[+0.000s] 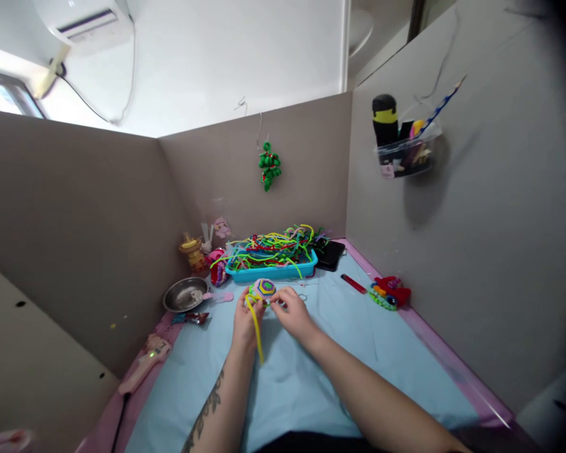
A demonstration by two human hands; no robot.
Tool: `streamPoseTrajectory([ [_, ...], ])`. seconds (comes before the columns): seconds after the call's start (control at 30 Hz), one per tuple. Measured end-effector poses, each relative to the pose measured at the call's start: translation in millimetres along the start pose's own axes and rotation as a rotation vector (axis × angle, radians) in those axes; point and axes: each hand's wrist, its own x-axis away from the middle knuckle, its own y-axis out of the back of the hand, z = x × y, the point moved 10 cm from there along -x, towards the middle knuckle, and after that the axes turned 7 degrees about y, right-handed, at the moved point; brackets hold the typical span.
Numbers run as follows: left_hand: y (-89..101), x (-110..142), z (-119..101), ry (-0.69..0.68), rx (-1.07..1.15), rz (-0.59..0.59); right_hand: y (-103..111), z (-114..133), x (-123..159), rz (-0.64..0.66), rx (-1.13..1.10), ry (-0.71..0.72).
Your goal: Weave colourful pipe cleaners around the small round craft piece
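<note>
My left hand (248, 321) is closed around a small round piece of coiled pipe cleaners (265, 289), with coloured rings on its face. A long yellow pipe cleaner (256, 330) hangs from it across my left hand, its loose end pointing down. On the right side, my right hand (292, 311) has thumb and forefinger pinched together at the lower edge of the round piece. What lies between those fingertips is too small to make out. Behind both hands stands a blue tray (271, 274) heaped with pipe cleaners (268, 248) in green, yellow, red and other colours.
A metal bowl (177, 296), a pink hot glue gun (146, 362) and a lidded cup (193, 253) line the left side. Rightward are a black phone-like object (331, 255), a red strip (353, 284) and a red fuzzy figure (392, 292). Partition walls (259, 207) enclose the table.
</note>
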Motion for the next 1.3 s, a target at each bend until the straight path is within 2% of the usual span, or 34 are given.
streamPoseTrajectory([
  [0.1, -8.0, 1.7, 6.2, 0.012, 0.026, 0.049, 1.6, -28.7, 5.6, -0.116, -0.009, -0.159],
  [0.2, -18.4, 4.6, 12.7, 0.041, 0.004, 0.119, -1.2, -44.2, 12.9, -0.184, -0.122, -0.264],
  [0.27, -21.8, 6.2, 15.6, 0.058, -0.026, 0.137, -7.4, -48.0, 15.5, -0.196, -0.282, -0.306],
  [0.37, -19.4, 6.9, 16.8, 0.050, -0.079, 0.100, -17.7, -48.9, 17.6, -0.204, -0.537, -0.359],
  [0.53, -14.6, 7.6, 17.6, 0.018, -0.147, 0.037, -39.2, -51.8, 22.6, -0.140, -0.784, -0.487],
  [0.8, -24.4, 8.1, 19.6, 0.128, -0.002, 0.156, -29.9, -73.7, 25.3, -0.193, -0.655, -0.571],
  [1.03, -12.1, 5.0, 19.9, 0.083, 0.016, 0.059, -34.3, -70.9, 26.4, -0.136, -0.592, -0.556],
  [1.3, -4.5, 3.4, 22.9, 0.106, -0.002, -0.004, -30.6, -80.0, 25.5, -0.165, -0.549, -0.538],
])
